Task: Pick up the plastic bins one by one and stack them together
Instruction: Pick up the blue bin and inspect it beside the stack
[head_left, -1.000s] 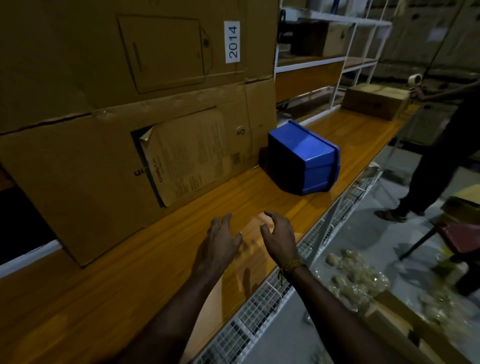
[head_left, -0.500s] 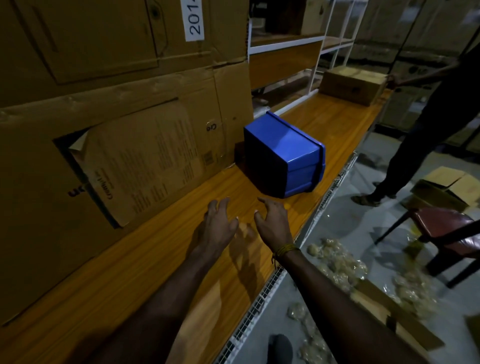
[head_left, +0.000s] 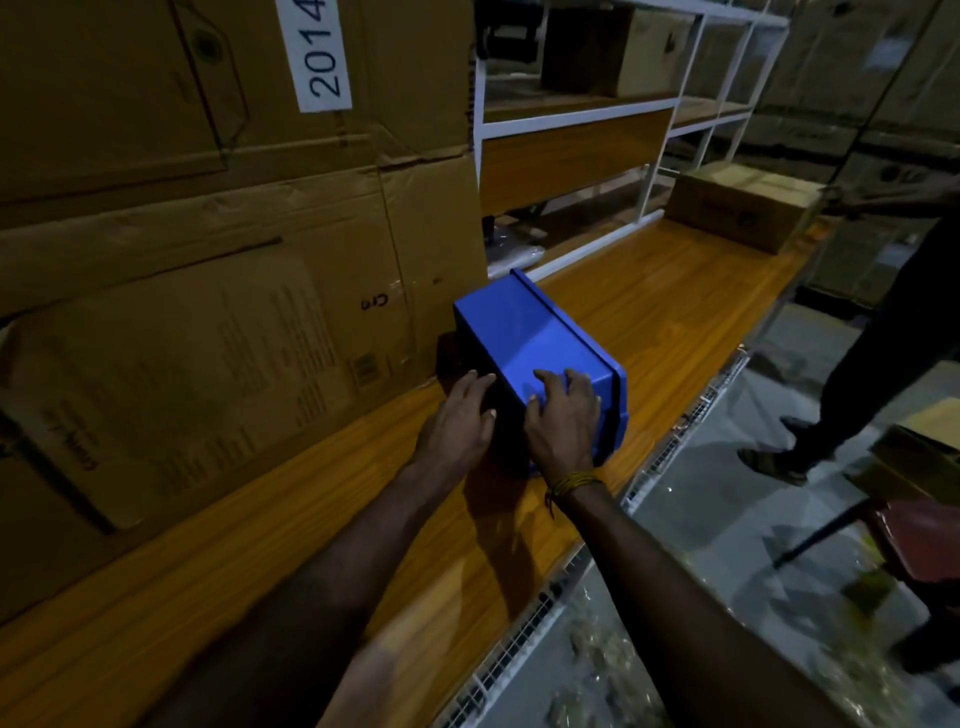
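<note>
Bin (head_left: 524, 332) under both hands, on shelf (head_left: 675, 312).

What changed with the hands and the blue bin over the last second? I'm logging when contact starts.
Both hands moved forward from above the bare shelf to the blue bin. The left hand now rests against its dark near side and the right hand lies on its top. The bin stays on the wooden shelf beside the cardboard boxes.
</note>
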